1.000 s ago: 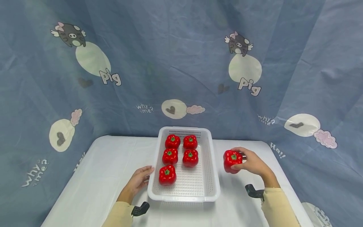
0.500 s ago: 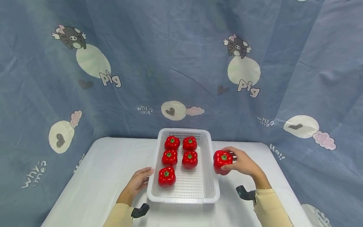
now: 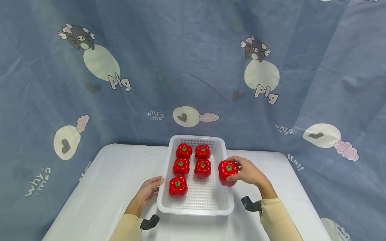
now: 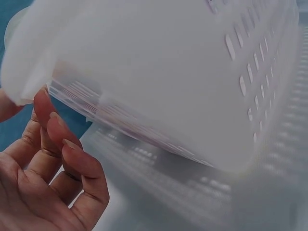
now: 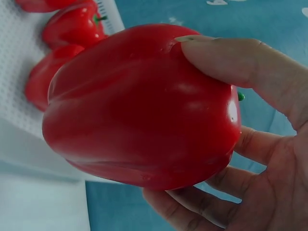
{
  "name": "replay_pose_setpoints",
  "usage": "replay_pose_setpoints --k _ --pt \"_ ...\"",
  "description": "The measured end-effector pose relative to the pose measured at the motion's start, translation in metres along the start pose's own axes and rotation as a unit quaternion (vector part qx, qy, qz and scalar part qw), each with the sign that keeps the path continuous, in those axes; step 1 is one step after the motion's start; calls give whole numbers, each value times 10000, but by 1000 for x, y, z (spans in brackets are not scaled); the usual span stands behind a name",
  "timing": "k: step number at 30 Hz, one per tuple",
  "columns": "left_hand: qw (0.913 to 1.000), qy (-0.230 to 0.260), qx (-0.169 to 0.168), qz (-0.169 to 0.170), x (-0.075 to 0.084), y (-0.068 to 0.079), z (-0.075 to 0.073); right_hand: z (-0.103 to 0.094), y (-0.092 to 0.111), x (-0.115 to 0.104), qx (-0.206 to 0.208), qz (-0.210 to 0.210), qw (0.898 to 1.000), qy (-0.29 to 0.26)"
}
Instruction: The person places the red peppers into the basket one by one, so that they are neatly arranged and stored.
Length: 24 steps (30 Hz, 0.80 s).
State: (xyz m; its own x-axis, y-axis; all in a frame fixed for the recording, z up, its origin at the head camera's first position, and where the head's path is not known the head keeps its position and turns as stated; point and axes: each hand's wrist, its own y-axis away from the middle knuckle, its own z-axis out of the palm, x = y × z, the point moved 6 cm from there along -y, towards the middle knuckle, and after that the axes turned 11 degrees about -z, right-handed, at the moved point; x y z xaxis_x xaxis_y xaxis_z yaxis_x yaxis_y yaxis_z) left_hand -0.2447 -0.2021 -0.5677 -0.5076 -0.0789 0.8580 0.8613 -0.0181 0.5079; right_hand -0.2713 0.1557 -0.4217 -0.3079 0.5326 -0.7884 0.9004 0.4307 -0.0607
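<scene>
A red bell pepper (image 3: 228, 173) with a green stem is held in my right hand (image 3: 251, 172), above the right wall of the white plastic basket (image 3: 199, 211). In the right wrist view the thumb lies on one side of the held pepper (image 5: 144, 106), and the fingers curl round the other. At the basket's left side my left hand (image 3: 148, 191) grips the rim. The left wrist view shows the left fingers (image 4: 79, 161) bent up under that rim, with the thumb at its outer side.
Several more red bell peppers stand in the basket, two at the back, two in the middle and one front-left pepper (image 3: 178, 187). Bare basket floor (image 3: 202, 197) shows at the front right. The white table (image 3: 120, 174) ends at a blue printed curtain (image 3: 144, 67) behind.
My right hand has carried its pepper leftward, from beside the basket to above its right wall. The left hand and the peppers in the basket have stayed in place.
</scene>
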Motion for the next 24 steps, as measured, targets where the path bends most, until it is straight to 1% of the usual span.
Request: replay_pose_setpoints --k 5,15,24 --pt "10000 72 4 -22 1 -1 0 9 -6 -1 -75 62 10000 -8" --pt "9999 14 95 -31 0 0 1 26 -15 1 -170 26 9998 -41" --pt "10000 12 92 -18 2 2 1 44 -23 0 -456 -7 9988 200"
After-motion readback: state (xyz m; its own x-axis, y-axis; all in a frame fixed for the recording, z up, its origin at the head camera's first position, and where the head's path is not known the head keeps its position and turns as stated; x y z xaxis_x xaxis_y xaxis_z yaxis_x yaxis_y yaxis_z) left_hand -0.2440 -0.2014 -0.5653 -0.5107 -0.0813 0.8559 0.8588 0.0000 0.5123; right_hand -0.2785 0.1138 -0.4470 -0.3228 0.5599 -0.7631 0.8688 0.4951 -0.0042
